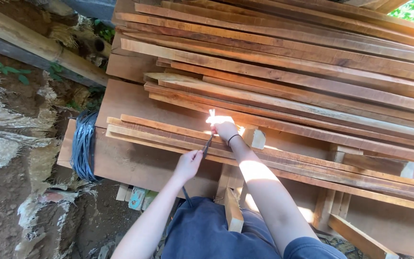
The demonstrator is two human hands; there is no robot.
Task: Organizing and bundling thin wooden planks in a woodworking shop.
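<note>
A: Where's the dark strap [207,145]?
B: Stretched over the thin planks [168,135] at the near edge of the lumber stack [288,72]. The left hand [188,165] pinches its lower end; the right hand [224,128] grips its upper end (sun-glared, fingers unclear).
A: Anything beside the stack?
B: A blue strapping coil [83,144], at its left end.

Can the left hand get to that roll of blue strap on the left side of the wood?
Probably yes. The left hand rests on the planks, and only bare board face lies between it and the blue strap coil. It already pinches a dark strap, though.
</note>
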